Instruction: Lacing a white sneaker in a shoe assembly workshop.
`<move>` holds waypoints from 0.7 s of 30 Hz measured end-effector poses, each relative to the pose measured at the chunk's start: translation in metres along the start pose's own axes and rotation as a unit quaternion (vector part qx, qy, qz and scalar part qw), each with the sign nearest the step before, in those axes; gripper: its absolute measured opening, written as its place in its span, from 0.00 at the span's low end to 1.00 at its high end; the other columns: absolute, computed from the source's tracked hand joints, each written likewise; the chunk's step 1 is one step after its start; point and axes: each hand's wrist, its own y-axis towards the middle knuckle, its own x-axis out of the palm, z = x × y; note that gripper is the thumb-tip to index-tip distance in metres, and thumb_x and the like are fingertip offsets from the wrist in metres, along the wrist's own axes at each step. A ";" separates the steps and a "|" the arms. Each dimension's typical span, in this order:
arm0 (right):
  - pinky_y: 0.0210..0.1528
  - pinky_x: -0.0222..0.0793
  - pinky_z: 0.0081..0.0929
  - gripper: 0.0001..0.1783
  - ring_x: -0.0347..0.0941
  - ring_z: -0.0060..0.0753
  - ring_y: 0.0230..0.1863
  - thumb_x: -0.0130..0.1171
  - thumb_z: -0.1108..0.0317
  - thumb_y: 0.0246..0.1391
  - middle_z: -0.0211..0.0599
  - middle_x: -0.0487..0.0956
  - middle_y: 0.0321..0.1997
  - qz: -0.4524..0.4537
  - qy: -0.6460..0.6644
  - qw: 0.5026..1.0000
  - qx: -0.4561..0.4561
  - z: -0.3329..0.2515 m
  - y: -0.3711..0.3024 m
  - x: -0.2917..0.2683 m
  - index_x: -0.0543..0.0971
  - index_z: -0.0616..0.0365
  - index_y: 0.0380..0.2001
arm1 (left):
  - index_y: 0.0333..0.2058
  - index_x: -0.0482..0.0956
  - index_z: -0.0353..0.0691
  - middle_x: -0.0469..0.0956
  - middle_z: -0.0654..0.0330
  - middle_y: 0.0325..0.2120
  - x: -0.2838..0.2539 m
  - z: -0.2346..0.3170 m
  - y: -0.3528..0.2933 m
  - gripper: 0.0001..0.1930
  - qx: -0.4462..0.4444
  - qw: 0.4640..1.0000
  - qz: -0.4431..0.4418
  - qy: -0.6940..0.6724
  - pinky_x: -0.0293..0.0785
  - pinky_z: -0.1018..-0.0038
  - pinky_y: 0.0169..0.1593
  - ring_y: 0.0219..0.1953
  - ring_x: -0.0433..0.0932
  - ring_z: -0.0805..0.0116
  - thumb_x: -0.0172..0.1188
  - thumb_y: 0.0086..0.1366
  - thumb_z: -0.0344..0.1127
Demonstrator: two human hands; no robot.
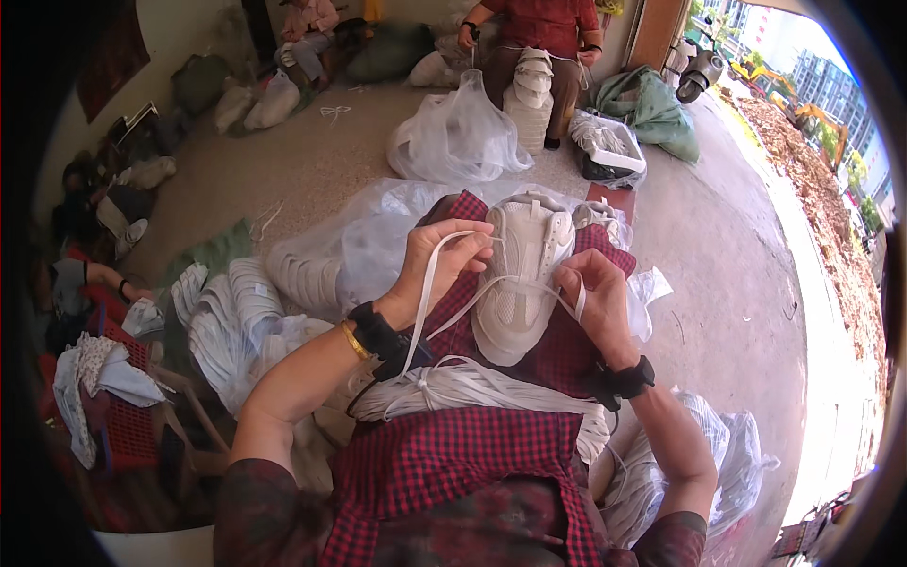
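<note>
A white sneaker (pixel 522 274) lies on my lap, on red checked cloth (pixel 567 345), toe toward me. A flat white lace (pixel 432 283) runs through its eyelets. My left hand (pixel 444 260) pinches one end of the lace beside the shoe's left edge, and the loose tail hangs down past my wrist. My right hand (pixel 590 293) grips the other end of the lace at the shoe's right edge. A thick bundle of white laces (pixel 472 389) rests across my lap below the shoe.
Stacked white sneakers (pixel 227 312) lie at my left beside a red crate (pixel 123 416). Clear plastic bags (pixel 453 142) sit on the concrete floor ahead. A person in red (pixel 539 38) sits opposite with a shoe stack (pixel 529 94); another person sits at far left. More bagged laces (pixel 661 463) lie at my right.
</note>
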 end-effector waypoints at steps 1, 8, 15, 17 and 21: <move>0.30 0.68 0.16 0.06 0.71 0.13 0.27 0.63 0.70 0.59 0.26 0.79 0.27 0.000 0.002 1.000 0.006 0.001 -0.005 0.004 0.78 0.62 0.32 | 0.47 0.81 0.33 0.82 0.59 0.36 0.004 -0.007 -0.001 0.11 -0.014 1.000 -0.007 0.003 0.80 0.79 0.41 0.37 0.81 0.75 0.60 0.69 0.33; 0.28 0.72 0.16 0.08 0.75 0.16 0.27 0.62 0.70 0.59 0.28 0.78 0.26 -0.011 0.048 0.998 0.044 -0.003 -0.018 0.006 0.72 0.60 0.33 | 0.45 0.79 0.32 0.79 0.62 0.29 0.008 -0.017 -0.010 0.11 -0.029 0.999 -0.025 0.033 0.78 0.81 0.34 0.31 0.77 0.79 0.58 0.70 0.34; 0.26 0.70 0.19 0.08 0.75 0.18 0.24 0.63 0.73 0.55 0.28 0.77 0.24 -0.039 0.016 0.997 0.064 -0.006 -0.005 0.005 0.73 0.60 0.32 | 0.43 0.81 0.34 0.79 0.66 0.25 0.009 -0.017 -0.019 0.09 0.009 0.996 -0.011 0.088 0.72 0.84 0.30 0.26 0.74 0.82 0.60 0.69 0.33; 0.25 0.69 0.22 0.08 0.75 0.21 0.23 0.63 0.75 0.53 0.31 0.78 0.23 -0.050 -0.013 0.997 0.060 -0.013 0.001 0.008 0.73 0.60 0.32 | 0.42 0.82 0.34 0.79 0.66 0.25 0.008 -0.025 -0.022 0.09 0.076 0.992 -0.004 0.099 0.72 0.84 0.30 0.26 0.74 0.83 0.61 0.69 0.32; 0.26 0.70 0.28 0.09 0.75 0.34 0.21 0.62 0.79 0.45 0.41 0.76 0.20 -0.056 -0.365 0.901 -0.228 -0.016 0.014 0.021 0.75 0.63 0.33 | 0.41 0.82 0.33 0.80 0.65 0.27 0.014 -0.025 -0.026 0.07 0.104 0.984 -0.012 0.144 0.73 0.83 0.30 0.26 0.75 0.82 0.62 0.67 0.29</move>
